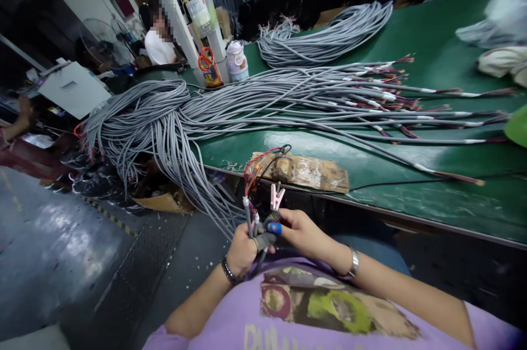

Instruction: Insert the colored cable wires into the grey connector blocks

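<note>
My left hand (241, 251) is closed around a grey cable end (248, 218) that stands up from the fist, with thin red and dark wires (257, 166) fanning out above it. My right hand (300, 229) pinches the same cable end from the right; a blue piece (276, 228) sits at its fingertips. A pink clip (276, 196) sticks up just above the two hands. Both hands are held in front of my chest, below the front edge of the green table (370, 202).
A large bundle of grey cables (173, 119) spills over the table's left end toward the floor. More cables with stripped coloured ends (391, 97) lie across the table. A worn cardboard pad (313, 171) sits at the front edge. Another person (158, 37) sits far back left.
</note>
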### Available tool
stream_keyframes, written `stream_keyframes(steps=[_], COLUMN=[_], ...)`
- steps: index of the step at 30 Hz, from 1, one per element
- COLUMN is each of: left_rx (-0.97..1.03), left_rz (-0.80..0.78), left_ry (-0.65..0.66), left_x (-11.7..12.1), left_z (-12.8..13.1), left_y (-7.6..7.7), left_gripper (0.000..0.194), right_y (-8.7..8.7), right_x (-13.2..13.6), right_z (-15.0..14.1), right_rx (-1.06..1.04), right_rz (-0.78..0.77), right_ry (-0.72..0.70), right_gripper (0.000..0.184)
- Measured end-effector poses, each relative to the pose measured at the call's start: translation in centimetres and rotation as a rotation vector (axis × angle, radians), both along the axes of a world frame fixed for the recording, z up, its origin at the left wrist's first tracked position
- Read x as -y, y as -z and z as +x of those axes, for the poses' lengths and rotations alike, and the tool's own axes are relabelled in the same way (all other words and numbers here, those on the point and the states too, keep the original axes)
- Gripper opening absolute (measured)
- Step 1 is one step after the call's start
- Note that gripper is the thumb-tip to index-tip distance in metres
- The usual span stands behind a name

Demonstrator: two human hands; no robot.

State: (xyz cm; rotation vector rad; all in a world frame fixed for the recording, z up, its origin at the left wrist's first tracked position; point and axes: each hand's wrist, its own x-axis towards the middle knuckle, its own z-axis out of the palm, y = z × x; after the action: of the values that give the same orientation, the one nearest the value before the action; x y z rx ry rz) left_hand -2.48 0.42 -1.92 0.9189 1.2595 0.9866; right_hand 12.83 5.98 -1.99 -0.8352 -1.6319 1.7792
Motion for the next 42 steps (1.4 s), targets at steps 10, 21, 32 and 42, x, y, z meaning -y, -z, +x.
stream_keyframes(steps=[10,21,32,42], left_rx=[0.010,0.130,0.122,0.107], left_rz=[0.073,-0.022,-0.103,-0.039], left_ry=[-0.099,-0.375,-0.145,-0.267], left_x=[-0.2,-0.6,-0.6,-0.8], left_z=[0.7,1.5,1.6,1.5], left_y=[0.7,0.9,0.6,0.5], left_gripper=[0.034,0.029,0.031,0.027], right_y=[1.2,-0.4,0.0,0.5], right_x=[-0.1,-0.1,-0.2,-0.3], right_z=[-0.2,-0.2,0.0,1.4], right_rx=[-0.136,-0.144,-0.099,-0.022], right_rz=[-0.256,-0.184,-0.176,-0.254], right_ry=[0.061,0.106,0.122,0.070], right_gripper=[0.036,0.037,0.040,0.043])
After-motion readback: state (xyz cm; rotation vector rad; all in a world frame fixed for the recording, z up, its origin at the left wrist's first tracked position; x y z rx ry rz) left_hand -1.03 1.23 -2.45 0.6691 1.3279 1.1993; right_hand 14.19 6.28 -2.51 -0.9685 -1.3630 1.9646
